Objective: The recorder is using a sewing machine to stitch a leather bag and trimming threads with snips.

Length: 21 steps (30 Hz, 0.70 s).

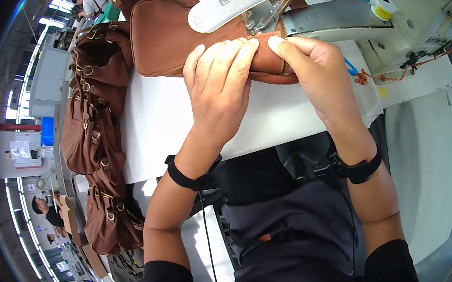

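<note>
A brown leather bag (162, 35) lies on the white worktop, its right end under the head of a sewing machine (235, 4). My left hand (218, 82) rests over the bag's near edge, fingers together and slightly bent on the leather; its thumb is hidden. Beside it, my right hand (318, 73) pinches a small lighter-brown leather piece (268, 57) between thumb and forefinger, close to the presser foot (255, 26). What looks like a strip of zipper teeth (285, 63) runs along that piece's right side. The needle tip cannot be made out.
Several brown leather bags (92, 127) line the worktop's left edge. A white bottle with a yellow label (383, 8) stands on the machine's far right. Orange cord (389, 77) and a blue loop (350, 66) lie right of my right hand. Other people are at the far left.
</note>
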Motion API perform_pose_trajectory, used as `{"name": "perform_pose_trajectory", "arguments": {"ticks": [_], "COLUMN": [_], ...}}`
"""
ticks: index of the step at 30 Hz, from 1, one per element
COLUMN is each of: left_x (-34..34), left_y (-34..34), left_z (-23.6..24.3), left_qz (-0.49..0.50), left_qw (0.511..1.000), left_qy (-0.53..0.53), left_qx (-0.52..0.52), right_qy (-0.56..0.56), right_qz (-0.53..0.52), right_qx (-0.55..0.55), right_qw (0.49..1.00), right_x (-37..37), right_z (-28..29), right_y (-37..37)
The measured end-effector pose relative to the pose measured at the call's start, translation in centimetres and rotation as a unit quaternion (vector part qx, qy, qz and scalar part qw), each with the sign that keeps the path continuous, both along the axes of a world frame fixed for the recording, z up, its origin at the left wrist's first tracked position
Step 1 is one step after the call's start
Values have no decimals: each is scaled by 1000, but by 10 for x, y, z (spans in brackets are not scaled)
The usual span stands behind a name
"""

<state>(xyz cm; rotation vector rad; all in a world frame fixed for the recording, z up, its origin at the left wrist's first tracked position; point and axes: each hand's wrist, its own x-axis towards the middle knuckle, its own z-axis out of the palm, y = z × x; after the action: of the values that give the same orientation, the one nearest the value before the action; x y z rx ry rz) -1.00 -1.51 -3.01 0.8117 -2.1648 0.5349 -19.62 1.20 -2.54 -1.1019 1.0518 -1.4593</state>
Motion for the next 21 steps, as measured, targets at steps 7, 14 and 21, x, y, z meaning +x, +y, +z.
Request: {"name": "perform_pose_trajectory", "arguments": {"ticks": [7,14,21], "left_x": [0,-5,-2], "left_y": [1,1,-1], "left_z": [4,2,5], "left_qz": [-5,-3,-8], "left_qw": [1000,1000,1000], "left_qy": [6,15,9], "left_qx": [6,14,20], "right_qy": [112,267,195], "right_qz": [-23,-167,-40], "right_qx": [-1,-131,-114], "right_qw": [993,940,973], "right_x": [-2,-17,-20], "right_z": [5,15,19], "right_y": [-2,4,-13]}}
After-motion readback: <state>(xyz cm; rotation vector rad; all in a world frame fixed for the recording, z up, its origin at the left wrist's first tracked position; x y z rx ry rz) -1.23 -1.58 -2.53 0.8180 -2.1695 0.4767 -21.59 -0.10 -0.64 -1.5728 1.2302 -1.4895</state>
